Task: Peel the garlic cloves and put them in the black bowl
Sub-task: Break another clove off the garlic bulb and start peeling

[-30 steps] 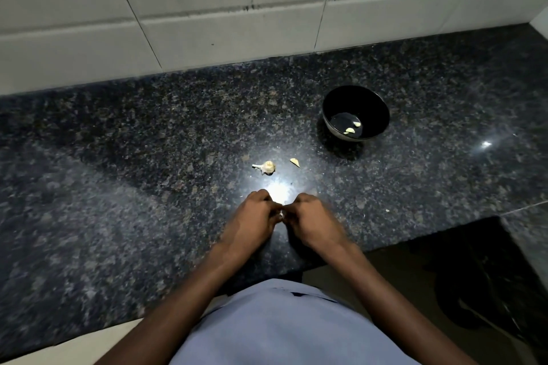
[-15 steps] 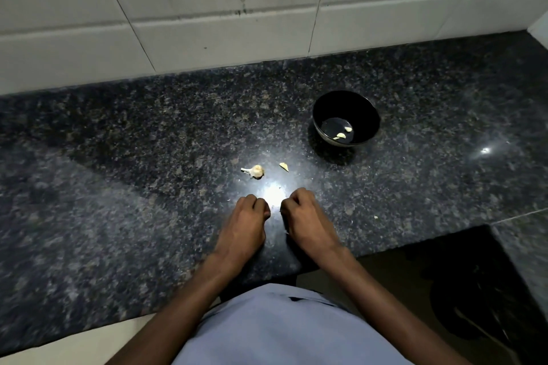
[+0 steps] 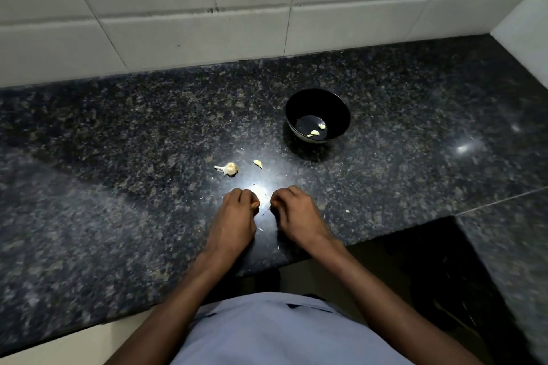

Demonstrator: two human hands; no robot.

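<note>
I am standing at a dark counter (image 3: 118, 157) with a tiled wall (image 3: 178, 24) rising behind it, well beyond my hands. A bright glare is lying on the stone just ahead of my knuckles. Just past my left hand (image 3: 234, 216) a garlic stub (image 3: 229, 168) with its stalk is lying on the counter, and to its right, ahead of the gap between my hands, a loose clove (image 3: 258, 163) is lying apart from it. Small skin scraps (image 3: 347, 211) are lying to the right of my right hand (image 3: 296, 216) and between my wrists. Nothing is standing between my hands and the bowl (image 3: 318, 104).

The bowl is sitting farther out, ahead and right of my right hand, and two peeled cloves (image 3: 316, 130) are lying in its bottom, close together.

Both my hands are resting on the counter near its front edge, close together but not touching, fingers curled under. At my left fingertips a pale bit is showing, too small to name, so I cannot tell whether either hand is grasping garlic or only clenched.
</note>
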